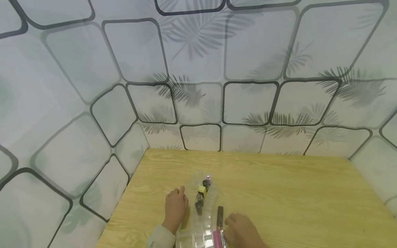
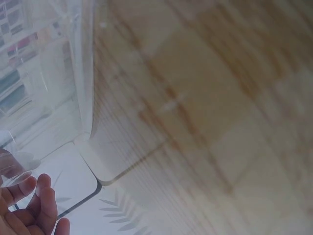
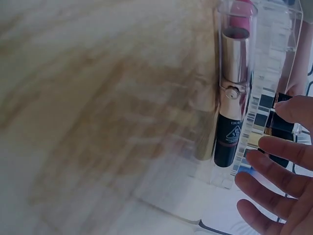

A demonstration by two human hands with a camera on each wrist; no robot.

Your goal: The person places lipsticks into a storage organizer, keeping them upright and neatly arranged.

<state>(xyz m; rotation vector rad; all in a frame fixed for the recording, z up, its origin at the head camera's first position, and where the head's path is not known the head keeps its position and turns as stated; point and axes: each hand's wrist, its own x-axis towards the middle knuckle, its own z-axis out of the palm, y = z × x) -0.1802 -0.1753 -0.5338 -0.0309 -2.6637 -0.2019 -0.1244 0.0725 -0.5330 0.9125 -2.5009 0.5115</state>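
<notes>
A curved clear plastic organizer (image 1: 204,224) lies on the table, several small cosmetics in its middle row. My left hand (image 1: 176,206) is at its left side; in the left wrist view the thumb shows through the plastic and the fingers (image 2: 46,200) curl outside, pinching the wall. My right hand (image 3: 288,181) is at the right side, its fingers spread and holding nothing. Its thumb tip overlaps a black cosmetic (image 3: 281,120) in the right wrist view. A two-ended lip tube (image 3: 229,139), metallic and black, lies along the organizer's near side. A pink tube (image 1: 217,238) is beside it.
The wood-grain table (image 1: 294,193) stretches right and back of the organizer. Patterned walls (image 1: 251,103) stand close behind and at the sides. A yellow-topped item (image 1: 202,189), black-capped bottles (image 1: 198,207) and a pinkish bottle (image 1: 208,179) stand in the organizer.
</notes>
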